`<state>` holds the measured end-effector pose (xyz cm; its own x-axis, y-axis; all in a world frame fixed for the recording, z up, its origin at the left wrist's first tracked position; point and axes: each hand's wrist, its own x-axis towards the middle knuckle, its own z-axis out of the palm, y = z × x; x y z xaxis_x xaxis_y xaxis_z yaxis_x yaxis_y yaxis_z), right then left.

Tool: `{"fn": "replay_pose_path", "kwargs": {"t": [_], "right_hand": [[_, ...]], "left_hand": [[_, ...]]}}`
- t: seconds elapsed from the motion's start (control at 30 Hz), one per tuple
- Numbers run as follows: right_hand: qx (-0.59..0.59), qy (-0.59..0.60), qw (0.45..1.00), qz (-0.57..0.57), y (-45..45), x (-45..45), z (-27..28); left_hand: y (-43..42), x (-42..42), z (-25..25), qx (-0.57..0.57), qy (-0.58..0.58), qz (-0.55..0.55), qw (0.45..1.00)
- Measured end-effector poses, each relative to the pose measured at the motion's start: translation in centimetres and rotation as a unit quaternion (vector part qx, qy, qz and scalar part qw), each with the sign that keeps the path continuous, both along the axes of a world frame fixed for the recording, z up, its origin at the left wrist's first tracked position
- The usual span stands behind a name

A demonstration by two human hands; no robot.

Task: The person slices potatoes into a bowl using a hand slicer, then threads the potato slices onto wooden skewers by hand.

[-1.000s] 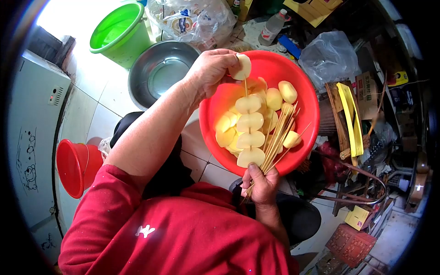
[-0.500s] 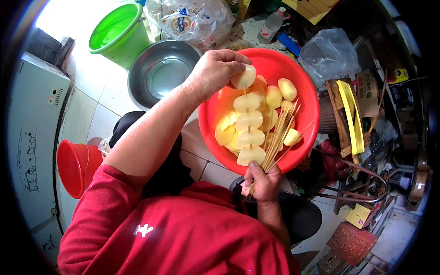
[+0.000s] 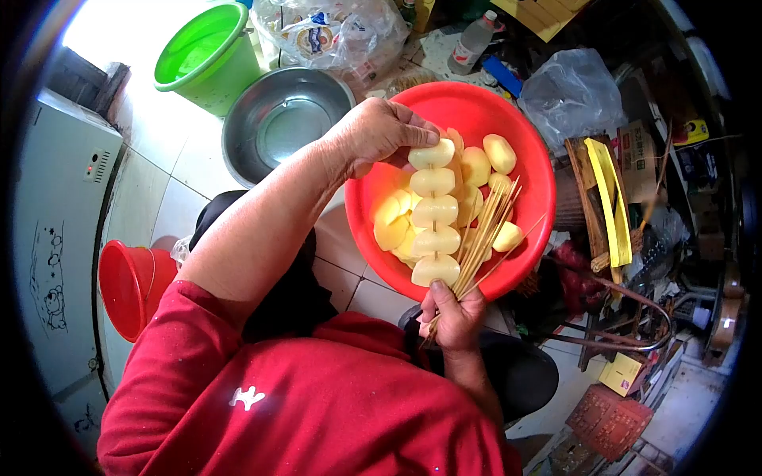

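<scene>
A skewer of potato slices (image 3: 434, 211) stands over the red basin (image 3: 534, 151), several pale slices spaced along it. My left hand (image 3: 385, 135) is closed on the topmost slice, thumb and fingers pinching its upper left edge. Below, my right hand (image 3: 456, 316) is wrapped round the skewer's lower end and a bundle of bamboo skewers (image 3: 486, 230), which fans up to the right. Behind the skewered slices, loose potato slices (image 3: 390, 232) lie in the basin. Whole peeled potatoes (image 3: 499, 154) rest at its right side.
A grey metal bowl (image 3: 238, 151) and a green bucket (image 3: 230, 75) stand at the upper left, a red bucket (image 3: 127, 289) at the left. Near the basin's far side are a plastic bottle (image 3: 471, 44) and a clear plastic bag (image 3: 573, 91). Clutter and a metal frame (image 3: 651, 343) lie right.
My left hand has moved down toward me, bringing the topmost slice lower along the skewer, closer to the other slices. My right hand has stayed nearly still.
</scene>
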<state>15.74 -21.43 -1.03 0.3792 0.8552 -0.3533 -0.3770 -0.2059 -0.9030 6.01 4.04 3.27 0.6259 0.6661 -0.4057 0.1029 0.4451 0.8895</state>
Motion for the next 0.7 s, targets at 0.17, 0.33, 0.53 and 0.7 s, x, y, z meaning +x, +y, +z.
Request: {"fn": "replay_pose_path", "kwargs": {"t": [0.17,0.33,0.53,0.7], "right_hand": [[-0.01,-0.01,1.0,-0.001,-0.2,0.0,-0.2],[-0.004,0.0,1.0,-0.006,-0.1,-0.1,-0.1],[0.006,-0.001,1.0,-0.01,0.0,0.0,-0.1],[0.034,-0.012,0.998,-0.045,0.5,0.3,0.2]], "left_hand": [[0.0,0.0,-0.4,0.006,0.016,-0.015,1.0],[-0.2,0.1,-0.1,0.003,0.024,-0.025,0.999],[-0.4,0.3,-0.5,0.003,0.003,-0.016,1.0],[-0.9,0.4,0.4,-0.04,-0.037,0.068,0.996]]}}
